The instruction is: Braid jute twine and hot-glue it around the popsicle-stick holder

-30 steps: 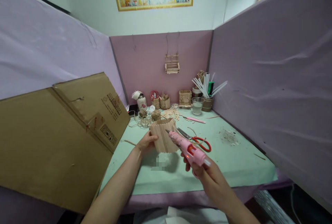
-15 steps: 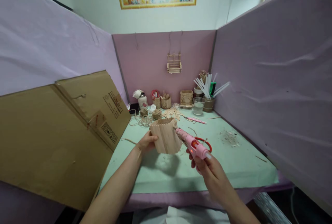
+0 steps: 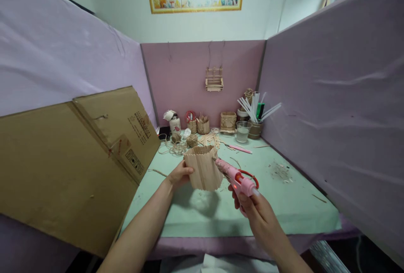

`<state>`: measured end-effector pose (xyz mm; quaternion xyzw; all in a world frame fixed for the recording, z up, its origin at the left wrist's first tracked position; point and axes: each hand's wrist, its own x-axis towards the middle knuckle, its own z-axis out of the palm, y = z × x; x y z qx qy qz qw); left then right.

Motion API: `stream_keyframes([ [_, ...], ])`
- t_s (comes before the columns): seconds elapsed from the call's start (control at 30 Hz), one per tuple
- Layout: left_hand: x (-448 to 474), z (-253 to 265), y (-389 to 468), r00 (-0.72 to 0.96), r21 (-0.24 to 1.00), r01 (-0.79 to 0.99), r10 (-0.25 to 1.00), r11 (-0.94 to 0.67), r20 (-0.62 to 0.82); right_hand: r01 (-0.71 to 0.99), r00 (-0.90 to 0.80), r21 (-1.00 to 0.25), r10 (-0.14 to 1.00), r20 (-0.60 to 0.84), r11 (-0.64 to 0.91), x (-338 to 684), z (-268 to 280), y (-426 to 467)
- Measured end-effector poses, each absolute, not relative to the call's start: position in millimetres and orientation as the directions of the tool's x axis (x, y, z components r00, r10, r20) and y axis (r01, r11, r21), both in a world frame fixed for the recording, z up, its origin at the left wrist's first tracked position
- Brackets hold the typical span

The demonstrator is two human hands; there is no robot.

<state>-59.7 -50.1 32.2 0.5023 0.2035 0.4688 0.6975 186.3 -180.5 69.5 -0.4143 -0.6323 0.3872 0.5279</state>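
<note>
My left hand (image 3: pixel 181 175) grips a small container made of wooden craft sticks (image 3: pixel 204 169) by its left side, thumb on the outer wall. It is held above the table, its uneven rim facing up. In my right hand (image 3: pixel 251 203) is a pink hot glue gun (image 3: pixel 235 176), with a small orange light glowing on its body. The gun's nozzle is at the container's upper right side; whether it touches cannot be told. Behind the gun lies a red-handled tool (image 3: pixel 252 176), partly hidden.
Along the back stand a stick-filled cup (image 3: pixel 203 127), a woven box (image 3: pixel 228 121), a glass of liquid (image 3: pixel 243 132) and a pot of glue sticks (image 3: pixel 255 129). Twine balls (image 3: pixel 191 140), loose sticks (image 3: pixel 211 140) and a pink pen-like tool (image 3: pixel 239 149) lie ahead. Cardboard (image 3: pixel 78 172) leans left.
The view has shifted slightly, so the whole scene sits a little lower and further right. Both hands keep their holds, and the glue gun's nozzle stays at the container's right side.
</note>
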Motion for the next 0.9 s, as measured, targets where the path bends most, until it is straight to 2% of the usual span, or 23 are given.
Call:
stream_keyframes([
  [0.27, -58.3, 33.7, -50.2, 0.485, 0.892, -0.449, 0.853, 0.055, 0.192, 0.170, -0.091, -0.925, 0.940, 0.329, 0.340, 189.0, 64.3, -180.3],
  [0.5, -58.1, 29.9, -48.4, 0.472, 0.884, -0.465, 0.857, 0.044, 0.206, 0.192, -0.077, -0.900, 0.920, 0.383, 0.391, 186.9, 68.5, -179.5],
  [0.9, -54.4, 36.6, -52.7, 0.463, 0.877, -0.481, 0.852, 0.012, 0.243, 0.197, -0.051, -0.898, 0.919, 0.391, 0.393, 187.6, 64.9, -178.5],
])
